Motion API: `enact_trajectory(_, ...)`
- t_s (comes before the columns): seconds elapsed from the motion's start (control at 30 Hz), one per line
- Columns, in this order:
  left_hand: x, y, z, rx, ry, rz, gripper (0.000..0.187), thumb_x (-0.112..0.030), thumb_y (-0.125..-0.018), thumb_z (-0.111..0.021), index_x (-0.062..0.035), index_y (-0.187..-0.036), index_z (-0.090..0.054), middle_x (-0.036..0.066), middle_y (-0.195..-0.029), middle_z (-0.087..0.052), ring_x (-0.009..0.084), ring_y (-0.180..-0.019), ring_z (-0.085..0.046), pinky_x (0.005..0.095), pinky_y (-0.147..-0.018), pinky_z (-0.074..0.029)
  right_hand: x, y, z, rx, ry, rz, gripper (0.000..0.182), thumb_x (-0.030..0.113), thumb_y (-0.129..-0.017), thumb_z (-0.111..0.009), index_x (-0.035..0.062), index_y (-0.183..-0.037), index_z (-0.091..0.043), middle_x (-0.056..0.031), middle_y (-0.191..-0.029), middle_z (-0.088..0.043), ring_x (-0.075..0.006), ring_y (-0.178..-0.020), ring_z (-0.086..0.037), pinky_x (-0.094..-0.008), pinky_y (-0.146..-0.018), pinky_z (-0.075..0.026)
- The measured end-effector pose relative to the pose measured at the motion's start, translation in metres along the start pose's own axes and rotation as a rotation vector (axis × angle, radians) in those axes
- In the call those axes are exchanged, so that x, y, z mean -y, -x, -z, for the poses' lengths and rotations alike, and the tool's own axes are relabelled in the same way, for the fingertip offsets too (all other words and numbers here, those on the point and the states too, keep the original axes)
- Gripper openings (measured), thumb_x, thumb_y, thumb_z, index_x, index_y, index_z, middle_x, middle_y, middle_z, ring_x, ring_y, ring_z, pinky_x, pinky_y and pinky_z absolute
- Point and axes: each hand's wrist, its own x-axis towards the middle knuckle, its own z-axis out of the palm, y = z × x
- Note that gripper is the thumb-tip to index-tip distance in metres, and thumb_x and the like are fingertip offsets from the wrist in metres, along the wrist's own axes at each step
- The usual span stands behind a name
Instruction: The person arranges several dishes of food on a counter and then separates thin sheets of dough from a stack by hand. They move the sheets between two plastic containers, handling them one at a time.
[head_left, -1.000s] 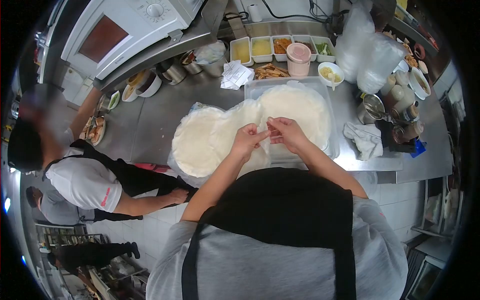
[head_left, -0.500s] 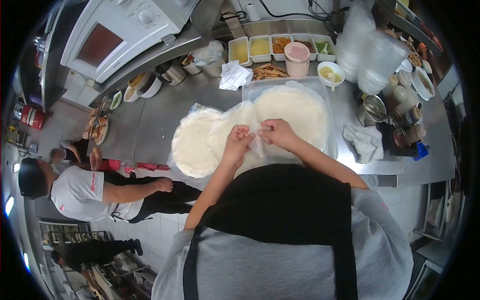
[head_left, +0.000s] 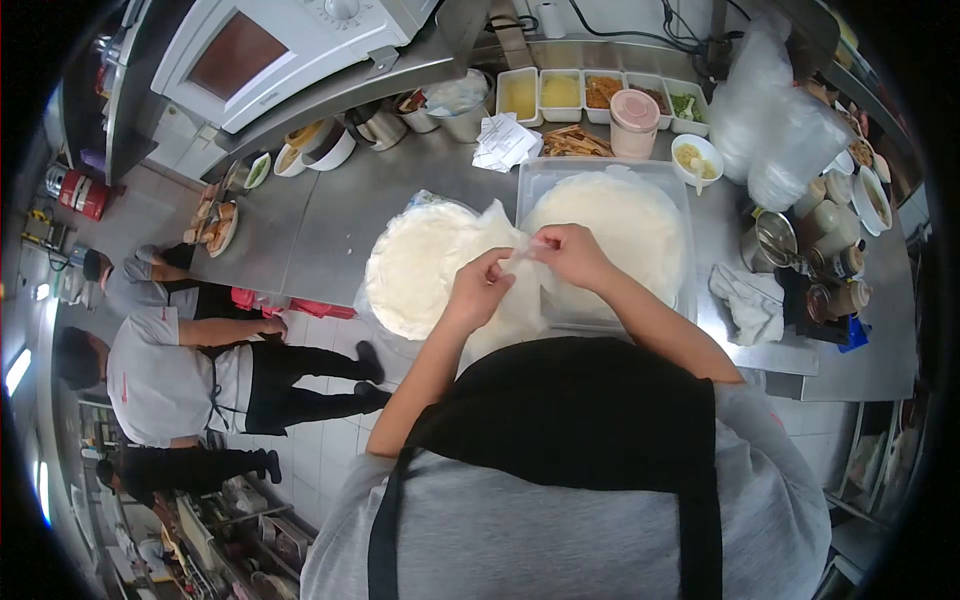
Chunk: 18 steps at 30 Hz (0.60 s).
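Observation:
My left hand and my right hand both pinch a thin, pale, translucent sheet, which looks like a dough wrapper. It hangs in folds between them. To the left lies a stack of round white sheets on clear plastic, and the held sheet overlaps its right side. Beneath and beside my right hand, another stack of round sheets rests in a shallow clear plastic tray. My fingertips cover the sheet's gripped edges.
Along the back stand white tubs of ingredients, a pink-lidded container, paper slips and a small bowl. A metal pot, a cloth and jars are on the right. Co-workers stand at the left.
My hands have moved slightly apart, and the sheet between them is lifted and more spread. The view has shifted a little. The co-worker at left has turned, and another person shows behind.

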Motion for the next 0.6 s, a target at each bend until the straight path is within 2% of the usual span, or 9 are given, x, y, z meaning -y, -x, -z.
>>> enact_trajectory(0.1, 0.017, 0.007, 0.017, 0.012, 0.086, 0.162, 0.032, -0.006, -0.075, -0.065, 0.0004, -0.106, -0.058, -0.001, -0.066, -0.047, 0.0085, -0.06, -0.046, 0.0233, -0.057, -0.041, -0.011, 0.002, 0.002, -0.018, -0.099, -0.059, 0.023, 0.02, -0.074, -0.066, 0.0044, -0.091, -0.062, -0.0151, -0.072, -0.06, -0.0246, -0.062, -0.057, -0.0323, -0.062, -0.046)
enact_trajectory(0.13, 0.016, 0.007, 0.02, 0.022, 0.098, 0.211, 0.03, -0.005, -0.074, -0.065, 0.0012, -0.103, -0.059, 0.0, -0.069, -0.054, 0.0081, -0.062, -0.05, 0.0229, -0.058, -0.043, -0.01, 0.004, -0.002, -0.04, -0.08, -0.016, 0.022, 0.019, -0.075, -0.065, 0.0044, -0.092, -0.061, -0.015, -0.072, -0.06, -0.0239, -0.062, -0.057, -0.0318, -0.062, -0.046)
enact_trajectory(0.23, 0.001, -0.005, 0.01, -0.137, 0.116, 0.027, 0.025, -0.006, -0.074, -0.065, 0.0006, -0.098, -0.061, 0.003, -0.075, -0.061, 0.0085, -0.063, -0.054, 0.0232, -0.057, -0.044, 0.001, 0.018, -0.02, -0.066, -0.073, 0.064, 0.02, 0.016, -0.078, -0.062, 0.0043, -0.093, -0.06, -0.0146, -0.073, -0.06, -0.0223, -0.062, -0.056, -0.031, -0.062, -0.046)
enact_trajectory(0.3, 0.005, -0.015, 0.012, -0.088, 0.203, 0.156, 0.023, -0.006, -0.075, -0.065, 0.0008, -0.096, -0.061, 0.006, -0.081, -0.063, 0.0093, -0.069, -0.056, 0.0244, -0.06, -0.045, 0.014, 0.024, -0.023, -0.029, -0.126, 0.066, 0.017, 0.015, -0.079, -0.06, 0.0038, -0.092, -0.06, -0.0144, -0.072, -0.06, -0.0216, -0.062, -0.057, -0.0313, -0.062, -0.046)
enact_trajectory(0.33, 0.008, -0.019, 0.013, -0.065, 0.248, 0.218, 0.021, -0.006, -0.075, -0.064, 0.0009, -0.095, -0.062, 0.007, -0.084, -0.064, 0.0097, -0.071, -0.058, 0.025, -0.062, -0.046, 0.014, 0.025, -0.022, -0.081, -0.161, 0.099, 0.015, 0.014, -0.082, -0.059, 0.0013, -0.09, -0.059, -0.0062, -0.069, -0.058, -0.0093, -0.063, -0.052, -0.026, -0.059, -0.043)
enact_trajectory(0.43, 0.014, -0.014, 0.023, -0.08, 0.193, 0.266, 0.02, -0.005, -0.075, -0.063, 0.0003, -0.095, -0.062, 0.008, -0.083, -0.062, 0.0145, -0.075, -0.057, 0.0276, -0.066, -0.045, -0.019, 0.015, -0.006, -0.087, -0.247, -0.102, 0.017, 0.016, -0.082, -0.06, 0.0006, -0.089, -0.059, -0.0059, -0.069, -0.059, -0.0108, -0.063, -0.053, -0.0262, -0.059, -0.043)
enact_trajectory(0.47, 0.013, -0.011, 0.022, -0.085, 0.109, 0.182, 0.022, -0.004, -0.075, -0.062, -0.0001, -0.096, -0.061, 0.008, -0.084, -0.06, 0.016, -0.076, -0.057, 0.0283, -0.067, -0.045, -0.025, 0.016, 0.004, -0.029, -0.083, -0.107, 0.019, 0.017, -0.082, -0.061, 0.0007, -0.093, -0.06, -0.0057, -0.072, -0.06, -0.0109, -0.066, -0.054, -0.026, -0.059, -0.043)
enact_trajectory(0.57, 0.001, -0.001, 0.016, -0.053, -0.046, -0.025, 0.028, -0.001, -0.074, -0.059, -0.0015, -0.102, -0.059, 0.01, -0.086, -0.056, 0.0202, -0.079, -0.055, 0.03, -0.07, -0.043, 0.001, 0.022, -0.003, -0.211, -0.033, 0.154, 0.027, 0.02, -0.078, -0.065, 0.0034, -0.099, -0.062, -0.009, -0.079, -0.063, -0.0167, -0.069, -0.058, -0.0285, -0.062, -0.046)
enact_trajectory(0.6, -0.008, 0.002, 0.012, -0.011, -0.032, -0.063, 0.03, 0.0, -0.074, -0.058, -0.0021, -0.105, -0.058, 0.011, -0.086, -0.055, 0.0213, -0.079, -0.054, 0.0304, -0.071, -0.043, 0.014, 0.02, -0.001, -0.122, -0.007, 0.081, 0.029, 0.02, -0.077, -0.066, 0.0033, -0.1, -0.063, -0.0095, -0.082, -0.064, -0.0168, -0.072, -0.059, -0.0285, -0.064, -0.047)
